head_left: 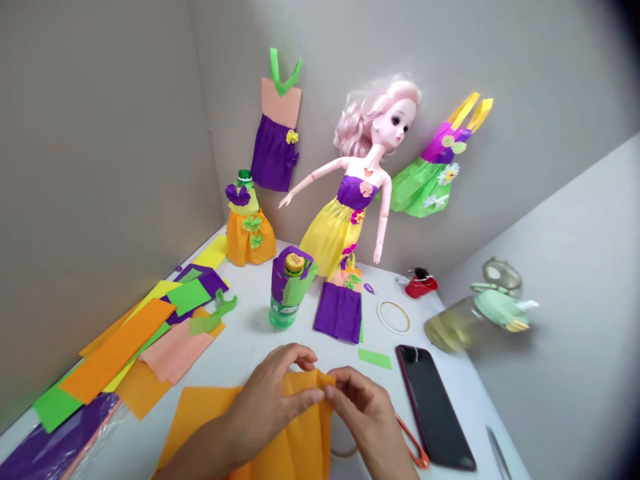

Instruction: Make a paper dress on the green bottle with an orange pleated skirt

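Note:
An orange fabric sheet (197, 417) is spread at the table's near edge, its right part gathered into upright folds. My left hand (273, 393) lies across the sheet, thumb and fingers closed on its top edge. At the right end of that edge, my right hand (365, 407) pinches a folded corner between thumb and fingers. The two thumbs almost meet there. Under the right hand are the orange handles of scissors (419, 453), partly hidden. A roll of tape (344, 448) shows in part between the sheet and my right hand.
Coloured fabric pieces (120, 347) are heaped at left. Behind my hands stand a green bottle (283, 313), a purple-skirted small dress (340, 312) and a dressed doll (330, 233). A phone (435, 407), a pen-like tool (497, 450) and a lidded jar (453, 327) are at right.

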